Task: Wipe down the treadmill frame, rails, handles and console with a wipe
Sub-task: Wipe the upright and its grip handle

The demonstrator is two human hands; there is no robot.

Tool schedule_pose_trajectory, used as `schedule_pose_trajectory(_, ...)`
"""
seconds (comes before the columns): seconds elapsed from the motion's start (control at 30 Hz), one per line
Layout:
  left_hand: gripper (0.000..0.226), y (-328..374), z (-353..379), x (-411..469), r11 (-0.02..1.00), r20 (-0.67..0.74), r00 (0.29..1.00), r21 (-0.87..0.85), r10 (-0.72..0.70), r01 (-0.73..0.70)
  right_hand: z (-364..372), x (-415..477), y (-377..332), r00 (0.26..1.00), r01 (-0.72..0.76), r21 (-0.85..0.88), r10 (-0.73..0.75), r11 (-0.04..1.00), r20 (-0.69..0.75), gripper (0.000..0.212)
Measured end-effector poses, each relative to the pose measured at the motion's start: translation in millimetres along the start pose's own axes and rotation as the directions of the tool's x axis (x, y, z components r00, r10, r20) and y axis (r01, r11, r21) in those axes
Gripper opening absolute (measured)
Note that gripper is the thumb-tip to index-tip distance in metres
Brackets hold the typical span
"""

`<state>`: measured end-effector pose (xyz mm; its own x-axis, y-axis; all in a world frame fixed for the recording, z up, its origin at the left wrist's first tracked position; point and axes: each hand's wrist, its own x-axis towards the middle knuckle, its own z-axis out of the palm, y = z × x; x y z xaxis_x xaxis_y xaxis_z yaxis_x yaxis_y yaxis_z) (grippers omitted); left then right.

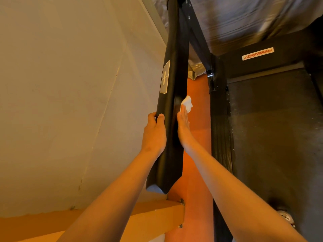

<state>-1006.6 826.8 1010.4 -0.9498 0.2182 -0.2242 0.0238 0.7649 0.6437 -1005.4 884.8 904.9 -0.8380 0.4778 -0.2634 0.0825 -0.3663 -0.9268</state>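
The left grip [154,135] is clenched round the black handle [174,70], fingers and thumb curled over its outer edge to steady it. Across the handle from it, the right grip [183,126] lies flat with straight fingers, pressing the white wipe [187,103] against the handle's inner face. The wipe bunches out just beyond the fingertips.

The step in hand looks like the handle pass, roughly midway along its length (no streak shows which stretch is clean, so I cannot tell whether the part beyond the wipe, by the grey sticker [164,77], is done). Well to the right of the right grip lie the side rail [221,137] and the belt [262,137], and farther beyond them the hood [257,54] with its logo. Neither grip touches any of these.

I judge that most of the task is left: frame, rails, the other handle and the console, which I cannot make out beneath the grey cover [244,18] far beyond both grips.
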Motion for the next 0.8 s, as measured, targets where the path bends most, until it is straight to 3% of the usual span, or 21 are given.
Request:
schedule_pose_trajectory(0.07,0.040,0,-1,0,1.000,0.009,1.000,-0.007,0.004,-0.003,8,-19,1,0.999,0.030,0.048,-0.031,0.998,0.016,0.070)
schedule_pose_trajectory(0.17,0.040,-1,-3,0,0.998,0.046,0.999,-0.057,0.014,-0.012,8,-26,-20,0.986,0.144,0.114,-0.152,0.983,0.073,0.063)
schedule_pose_trajectory(0.23,0.041,-1,-5,0,0.997,0.076,0.997,-0.077,0.025,-0.019,4,-20,-37,0.976,0.198,0.056,-0.202,0.979,0.076,0.060)
schedule_pose_trajectory(0.33,0.050,-7,-9,0,0.998,0.163,0.986,-0.040,0.045,-0.039,4,-20,-32,0.983,0.180,-0.034,-0.179,0.983,0.044,0.075)
schedule_pose_trajectory(0.43,0.056,-22,-15,-13,0.995,0.223,0.970,-0.039,0.094,-0.087,11,-48,-11,0.991,0.124,-0.001,-0.124,0.992,0.058,0.087)
schedule_pose_trajectory(0.6,0.067,-56,-20,-63,0.990,0.148,0.980,-0.073,0.131,-0.121,28,-120,12,0.989,0.112,0.070,-0.118,0.991,0.088,0.078)
schedule_pose_trajectory(0.7,0.054,-67,-20,-79,0.976,0.049,0.985,-0.148,0.167,-0.158,37,-142,15,0.959,0.269,0.064,-0.273,0.961,0.074,0.060)
schedule_pose_trajectory(0.8,0.041,-67,-18,-80,0.967,-0.031,0.987,-0.197,0.159,-0.162,31,-125,4,0.954,0.286,0.067,-0.290,0.956,0.070,0.054)
